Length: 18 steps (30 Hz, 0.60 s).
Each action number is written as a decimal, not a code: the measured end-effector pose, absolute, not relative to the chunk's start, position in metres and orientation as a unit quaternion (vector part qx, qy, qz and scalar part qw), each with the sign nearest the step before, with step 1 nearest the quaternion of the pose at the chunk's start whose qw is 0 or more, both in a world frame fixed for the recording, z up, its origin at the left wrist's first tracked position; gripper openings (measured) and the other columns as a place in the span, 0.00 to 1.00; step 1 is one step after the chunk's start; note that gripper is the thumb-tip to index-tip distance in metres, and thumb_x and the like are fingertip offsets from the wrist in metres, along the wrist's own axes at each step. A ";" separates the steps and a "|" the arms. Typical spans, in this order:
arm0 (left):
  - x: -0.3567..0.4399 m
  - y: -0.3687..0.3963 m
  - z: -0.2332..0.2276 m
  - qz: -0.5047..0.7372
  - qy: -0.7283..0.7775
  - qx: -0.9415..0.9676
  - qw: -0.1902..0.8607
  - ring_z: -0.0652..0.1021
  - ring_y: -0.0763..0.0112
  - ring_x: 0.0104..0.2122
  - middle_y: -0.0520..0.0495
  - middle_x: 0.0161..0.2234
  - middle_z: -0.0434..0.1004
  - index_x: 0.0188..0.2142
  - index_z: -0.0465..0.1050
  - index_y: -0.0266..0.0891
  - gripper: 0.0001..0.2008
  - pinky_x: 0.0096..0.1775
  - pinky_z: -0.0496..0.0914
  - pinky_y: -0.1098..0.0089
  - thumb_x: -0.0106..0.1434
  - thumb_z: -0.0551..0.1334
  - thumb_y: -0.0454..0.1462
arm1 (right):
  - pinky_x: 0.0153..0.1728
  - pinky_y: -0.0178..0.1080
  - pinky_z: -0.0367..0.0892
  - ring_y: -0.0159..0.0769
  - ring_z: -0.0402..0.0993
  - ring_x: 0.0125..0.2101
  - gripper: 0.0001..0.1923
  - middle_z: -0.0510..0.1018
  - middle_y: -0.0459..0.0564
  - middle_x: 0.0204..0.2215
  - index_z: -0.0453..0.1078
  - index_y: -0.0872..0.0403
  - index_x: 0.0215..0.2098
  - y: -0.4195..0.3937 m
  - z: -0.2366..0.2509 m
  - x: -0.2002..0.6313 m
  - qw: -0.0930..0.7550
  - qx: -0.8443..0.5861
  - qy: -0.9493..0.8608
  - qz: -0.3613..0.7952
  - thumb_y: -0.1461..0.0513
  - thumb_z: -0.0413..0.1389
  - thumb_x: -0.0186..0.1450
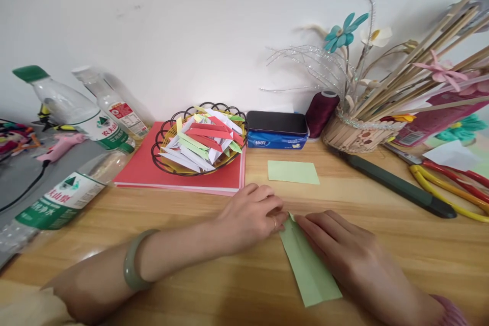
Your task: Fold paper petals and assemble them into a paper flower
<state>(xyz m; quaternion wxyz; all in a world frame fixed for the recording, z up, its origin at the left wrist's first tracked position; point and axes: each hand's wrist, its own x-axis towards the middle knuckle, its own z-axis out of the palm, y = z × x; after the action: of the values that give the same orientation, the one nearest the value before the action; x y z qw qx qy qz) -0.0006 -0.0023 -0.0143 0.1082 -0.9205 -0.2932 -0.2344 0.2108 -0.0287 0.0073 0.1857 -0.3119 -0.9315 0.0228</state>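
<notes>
A pale green paper strip (310, 265) lies slantwise on the wooden table, with a crease along its length and a small corner turned up at its far end. My left hand (254, 214) is closed, its thumb and fingertips pinching the far left corner of the strip. Along the strip's right side, my right hand (344, 249) grips the far end with its fingers pressed together near the turned-up corner. Just beyond both hands lies a flat, pale green paper piece (293, 172). My right palm hides part of the strip's right edge.
A wicker basket (156, 155) of folded paper pieces stands on red paper sheets (133, 168). Behind are a phone (277, 121) on a blue tissue pack (277, 140) and a thread spool (321, 112). Bottles (72, 198) lie left; a dark-handled tool (397, 183) and scissors (446, 188) lie right.
</notes>
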 end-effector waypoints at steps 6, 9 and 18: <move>-0.001 -0.001 -0.012 -0.220 -0.276 -0.930 0.108 0.68 0.69 0.36 0.49 0.32 0.72 0.32 0.72 0.39 0.10 0.34 0.58 0.68 0.63 0.56 0.40 | 0.30 0.39 0.71 0.37 0.71 0.33 0.15 0.73 0.56 0.33 0.67 0.61 0.43 -0.026 0.006 0.214 0.176 -0.297 -0.938 0.016 0.69 0.40 0.66; 0.000 0.000 -0.012 -0.233 -0.279 -0.927 0.097 0.68 0.70 0.36 0.51 0.31 0.72 0.32 0.71 0.38 0.08 0.34 0.58 0.68 0.63 0.56 0.39 | 0.29 0.39 0.70 0.37 0.70 0.32 0.14 0.72 0.55 0.32 0.67 0.60 0.41 -0.023 0.004 0.216 0.166 -0.292 -0.942 0.018 0.68 0.40 0.66; -0.001 -0.001 -0.011 -0.225 -0.276 -0.930 0.092 0.68 0.70 0.35 0.51 0.30 0.72 0.32 0.71 0.38 0.09 0.34 0.58 0.67 0.63 0.56 0.39 | 0.27 0.40 0.69 0.38 0.69 0.28 0.18 0.72 0.55 0.28 0.69 0.62 0.37 -0.022 0.011 0.212 0.172 -0.255 -0.951 -0.039 0.69 0.37 0.67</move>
<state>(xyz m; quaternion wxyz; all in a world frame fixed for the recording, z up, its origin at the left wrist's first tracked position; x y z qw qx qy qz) -0.0006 -0.0010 -0.0109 0.0917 -0.9298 -0.2763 -0.2254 0.2120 -0.0216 0.0112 0.1725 -0.2549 -0.9507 -0.0393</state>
